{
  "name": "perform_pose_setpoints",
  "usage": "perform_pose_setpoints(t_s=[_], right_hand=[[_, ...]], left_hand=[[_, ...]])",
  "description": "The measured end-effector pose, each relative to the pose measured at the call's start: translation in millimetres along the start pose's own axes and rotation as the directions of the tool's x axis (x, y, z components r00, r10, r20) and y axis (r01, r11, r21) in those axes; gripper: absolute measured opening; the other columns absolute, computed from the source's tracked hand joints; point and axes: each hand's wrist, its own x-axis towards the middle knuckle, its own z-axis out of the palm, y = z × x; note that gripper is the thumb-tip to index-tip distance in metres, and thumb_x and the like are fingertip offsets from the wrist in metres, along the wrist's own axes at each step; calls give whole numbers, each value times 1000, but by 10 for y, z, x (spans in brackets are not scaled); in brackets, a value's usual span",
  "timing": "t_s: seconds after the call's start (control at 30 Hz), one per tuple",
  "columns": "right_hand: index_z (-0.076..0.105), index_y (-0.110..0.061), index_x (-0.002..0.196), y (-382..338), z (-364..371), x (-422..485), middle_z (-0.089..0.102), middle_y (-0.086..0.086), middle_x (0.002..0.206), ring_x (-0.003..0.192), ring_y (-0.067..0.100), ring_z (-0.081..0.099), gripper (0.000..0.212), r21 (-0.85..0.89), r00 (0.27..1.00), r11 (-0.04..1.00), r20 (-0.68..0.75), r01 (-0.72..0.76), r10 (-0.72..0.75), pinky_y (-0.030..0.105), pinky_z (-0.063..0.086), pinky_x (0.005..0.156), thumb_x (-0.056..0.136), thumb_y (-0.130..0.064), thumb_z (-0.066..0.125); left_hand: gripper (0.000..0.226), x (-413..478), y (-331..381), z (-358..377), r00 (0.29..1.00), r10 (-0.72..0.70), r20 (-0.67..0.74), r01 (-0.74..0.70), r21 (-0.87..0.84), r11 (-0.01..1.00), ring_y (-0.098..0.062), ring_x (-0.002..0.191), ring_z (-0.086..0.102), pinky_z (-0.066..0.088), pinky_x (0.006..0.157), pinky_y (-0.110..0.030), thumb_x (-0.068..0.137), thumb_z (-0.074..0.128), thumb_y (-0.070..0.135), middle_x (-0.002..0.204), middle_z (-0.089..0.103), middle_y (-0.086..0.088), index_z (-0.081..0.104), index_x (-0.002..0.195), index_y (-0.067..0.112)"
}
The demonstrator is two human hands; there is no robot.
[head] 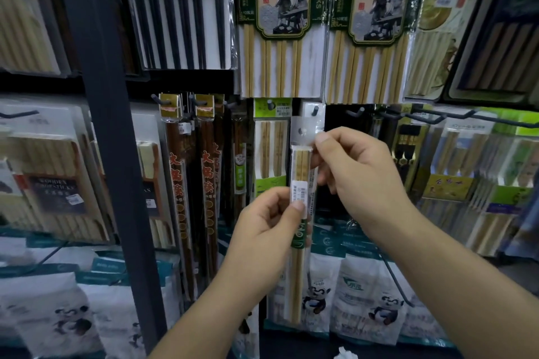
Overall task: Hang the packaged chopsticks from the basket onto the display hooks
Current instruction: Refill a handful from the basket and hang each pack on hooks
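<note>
A slim clear pack of pale bamboo chopsticks (pixel 300 166) with a white price sticker and a green band is upright in front of the display. My left hand (pixel 271 218) pinches it at the sticker, around mid-length. My right hand (pixel 355 172) grips the pack's upper right edge, thumb near its clear hang tab (pixel 302 131). The tab's hole sits a little below and left of a dark display hook (pixel 315 110) that carries a clear pack. The basket is not in view.
A green-labelled chopstick pack (pixel 271 148) hangs on the hook to the left, brown long packs (pixel 180 183) further left. Bare hooks (pixel 358 112) jut out to the right. A dark upright post (pixel 108 125) stands at the left. Panda-printed bags (pixel 361 300) fill the row below.
</note>
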Motion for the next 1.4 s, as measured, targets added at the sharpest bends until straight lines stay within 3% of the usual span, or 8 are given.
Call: perform_pose_setpoints(t_s=[0.13,0.33,0.67,0.87,1.0,1.1,1.23,1.4], right_hand=[[69,-15,78,-53,-28,172,67,-1,69,56,8,57,33,29,998,1000,-54,-11,13,16,43,50,104,-30,54],[64,-4,76,-3,-21,363,65,13,72,59,12,56,32,-109,989,993,-146,-43,27,33,51,61,98,-28,63],[62,-5,72,76,9,423,62,8,67,58,13,53,37,-203,974,978,-226,-42,-5,35,52,66,97,-32,63],[64,-21,79,279,-38,218,64,-7,71,62,2,57,27,-215,979,976,-203,-41,-3,15,47,57,96,-42,63],[60,-30,124,530,-18,7,64,-11,118,101,-9,57,30,-216,992,973,-109,-83,61,5,43,80,101,-47,54],[20,-40,160,699,122,-164,25,-17,164,148,-1,24,71,-85,975,977,92,-196,204,31,23,122,97,-69,33],[9,-55,156,806,354,-333,14,-27,165,145,-11,18,79,140,931,926,161,-351,328,31,15,124,84,-81,26],[8,-53,158,841,289,-262,15,-32,159,143,-11,18,87,128,946,940,116,-316,303,25,17,118,79,-87,27]], left_hand=[[21,152,120,23,999,23,-25,-23,0,1000,-1,69,57,55,60,-15,103,61,20,77,61,9,74,91,32],[6,316,109,59,999,-12,-32,14,62,998,-4,67,59,51,65,-23,99,67,27,74,64,11,73,99,27],[12,385,63,59,998,-7,-62,12,80,997,-9,59,59,56,57,-29,97,71,25,75,66,8,66,104,34],[18,322,-15,-63,977,205,-62,-119,639,760,1,90,59,52,79,-25,98,55,49,96,58,17,67,98,37],[32,418,-70,-31,996,-17,-86,48,373,927,7,113,54,46,99,-22,103,46,56,126,55,17,52,127,36],[48,442,-149,127,986,-169,-12,169,108,980,27,123,35,28,103,-7,100,39,66,141,41,35,35,145,47],[101,377,-263,322,928,-361,98,374,-224,900,-5,153,22,16,128,-44,74,45,89,168,25,15,25,161,41],[90,418,-227,282,973,-228,39,231,-99,968,19,136,21,20,110,-15,84,37,86,157,17,31,14,160,46]])
